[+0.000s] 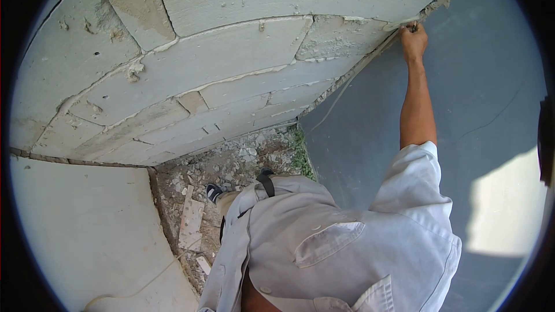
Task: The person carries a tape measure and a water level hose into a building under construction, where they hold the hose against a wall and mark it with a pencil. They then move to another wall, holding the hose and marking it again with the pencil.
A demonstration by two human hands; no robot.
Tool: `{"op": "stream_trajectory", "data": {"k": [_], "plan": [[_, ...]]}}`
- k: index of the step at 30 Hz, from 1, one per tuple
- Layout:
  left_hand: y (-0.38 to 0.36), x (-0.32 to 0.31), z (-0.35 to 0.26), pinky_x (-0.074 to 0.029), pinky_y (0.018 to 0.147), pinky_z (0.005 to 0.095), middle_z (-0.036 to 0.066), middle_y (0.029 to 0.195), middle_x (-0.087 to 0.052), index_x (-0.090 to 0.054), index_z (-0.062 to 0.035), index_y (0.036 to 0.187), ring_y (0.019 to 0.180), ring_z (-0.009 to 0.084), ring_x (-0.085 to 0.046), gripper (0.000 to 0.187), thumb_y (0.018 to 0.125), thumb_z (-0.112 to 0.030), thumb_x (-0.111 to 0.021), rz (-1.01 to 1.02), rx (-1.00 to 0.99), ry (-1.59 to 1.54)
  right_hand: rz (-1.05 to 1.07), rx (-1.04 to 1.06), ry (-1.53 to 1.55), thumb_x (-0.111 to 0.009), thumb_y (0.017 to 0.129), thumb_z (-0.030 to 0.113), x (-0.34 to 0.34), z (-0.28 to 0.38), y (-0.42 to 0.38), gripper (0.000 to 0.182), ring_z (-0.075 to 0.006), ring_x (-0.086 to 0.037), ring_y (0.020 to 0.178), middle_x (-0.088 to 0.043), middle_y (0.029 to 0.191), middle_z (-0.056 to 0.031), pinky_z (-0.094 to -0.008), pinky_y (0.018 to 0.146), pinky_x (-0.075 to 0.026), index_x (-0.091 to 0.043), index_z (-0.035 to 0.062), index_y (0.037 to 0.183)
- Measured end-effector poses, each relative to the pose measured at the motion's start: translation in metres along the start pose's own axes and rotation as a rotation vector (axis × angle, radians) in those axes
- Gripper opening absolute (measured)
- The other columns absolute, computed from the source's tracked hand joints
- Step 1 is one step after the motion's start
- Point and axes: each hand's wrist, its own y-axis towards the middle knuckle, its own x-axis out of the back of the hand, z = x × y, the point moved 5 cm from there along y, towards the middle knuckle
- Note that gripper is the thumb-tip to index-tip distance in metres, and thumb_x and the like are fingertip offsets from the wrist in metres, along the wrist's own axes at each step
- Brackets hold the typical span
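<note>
My right hand [414, 39] is raised at the upper right, at the corner where the pale block wall [231, 58] meets the smooth grey wall [358, 133]. Its fingers are closed around something small and dark, too small to make out. A thin pale cord [338, 99] hangs along the grey wall below the corner joint; whether it reaches my fingers is unclear. My left hand does not show.
Rubble [248, 150] covers the ground around my feet, with a broken board [191, 218] and some green weeds [300, 153]. A pale panel [87, 219] stands at the lower left, with a thin cable [144, 283] across it.
</note>
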Motion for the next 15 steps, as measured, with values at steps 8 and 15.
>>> {"op": "stream_trajectory", "data": {"k": [8,15], "plan": [[0.003,-0.005,0.009,-0.059,0.08,0.0344,0.01,0.106,-0.076,-0.077,-0.0071,0.108,0.092,0.0215,-0.072,0.022,0.087,-0.012,-0.072,0.017,0.256,-0.241,-0.049,0.077,-0.001,-0.077,0.085,0.015,-0.004,-0.02,-0.013,0.018,-0.0309,-0.073,0.087,-0.075,0.092,-0.0144,-0.0394,0.082,-0.055,-0.07,0.0039,0.098],[-0.008,0.002,-0.01,-0.059,0.082,0.037,0.015,0.103,-0.075,-0.075,0.0008,0.104,0.092,0.0226,-0.071,0.019,0.088,-0.008,-0.071,0.015,0.251,-0.202,-0.065,-0.008,0.037,-0.075,0.091,0.013,-0.016,-0.034,-0.022,0.013,-0.0192,-0.072,0.08,-0.076,0.087,-0.01,-0.0355,0.076,-0.056,-0.073,0.0013,0.097]]}}
